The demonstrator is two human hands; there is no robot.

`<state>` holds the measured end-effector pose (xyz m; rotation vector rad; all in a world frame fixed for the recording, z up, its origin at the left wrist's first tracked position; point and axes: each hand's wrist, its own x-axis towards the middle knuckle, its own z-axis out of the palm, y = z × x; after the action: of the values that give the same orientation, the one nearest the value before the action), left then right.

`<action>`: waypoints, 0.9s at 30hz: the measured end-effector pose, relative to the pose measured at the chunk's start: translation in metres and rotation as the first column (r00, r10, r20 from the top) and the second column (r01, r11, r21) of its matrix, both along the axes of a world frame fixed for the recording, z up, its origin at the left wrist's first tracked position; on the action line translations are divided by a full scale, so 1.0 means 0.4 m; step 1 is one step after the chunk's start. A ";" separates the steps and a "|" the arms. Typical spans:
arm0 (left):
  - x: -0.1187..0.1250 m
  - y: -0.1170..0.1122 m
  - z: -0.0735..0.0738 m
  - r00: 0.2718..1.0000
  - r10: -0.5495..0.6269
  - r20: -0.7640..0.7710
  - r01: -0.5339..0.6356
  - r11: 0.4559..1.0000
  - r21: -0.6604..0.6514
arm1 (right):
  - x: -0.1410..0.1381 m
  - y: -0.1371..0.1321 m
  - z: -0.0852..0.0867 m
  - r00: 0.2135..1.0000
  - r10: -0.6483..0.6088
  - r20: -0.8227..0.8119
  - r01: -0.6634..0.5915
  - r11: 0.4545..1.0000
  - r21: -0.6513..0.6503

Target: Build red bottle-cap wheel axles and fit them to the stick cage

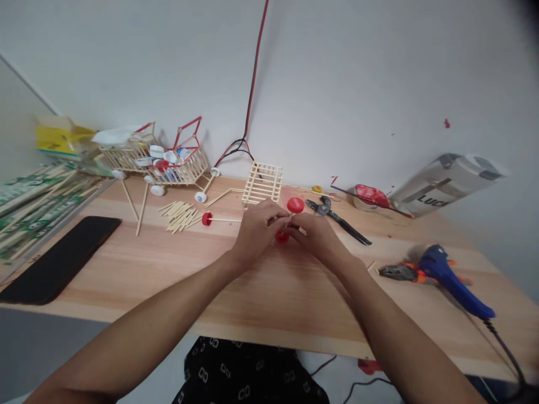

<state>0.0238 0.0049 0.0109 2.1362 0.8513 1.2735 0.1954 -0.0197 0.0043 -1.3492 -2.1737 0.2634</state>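
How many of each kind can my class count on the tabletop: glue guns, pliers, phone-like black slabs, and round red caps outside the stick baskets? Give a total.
Blue glue gun: 1
Black-handled pliers: 1
Orange-handled pliers: 1
Black slab: 1
Round red caps: 3
Total: 7

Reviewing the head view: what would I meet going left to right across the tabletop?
Flat black slab → pile of short sticks → red cap → left hand → right hand → blue glue gun.
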 end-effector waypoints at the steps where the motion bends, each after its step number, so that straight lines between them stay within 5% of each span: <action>1: -0.001 0.000 0.000 1.000 -0.003 -0.003 0.003 1.000 0.001 | 0.000 -0.001 0.000 1.000 -0.005 0.008 0.005 1.000 0.000; 27: -0.008 -0.005 0.006 1.000 0.002 0.006 -0.002 1.000 0.008 | -0.005 -0.010 0.021 0.999 -0.039 0.038 0.040 0.999 -0.025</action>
<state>0.0204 0.0027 0.0133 2.1372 0.8471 1.2853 0.1932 -0.0238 0.0126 -1.4199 -2.1790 0.2531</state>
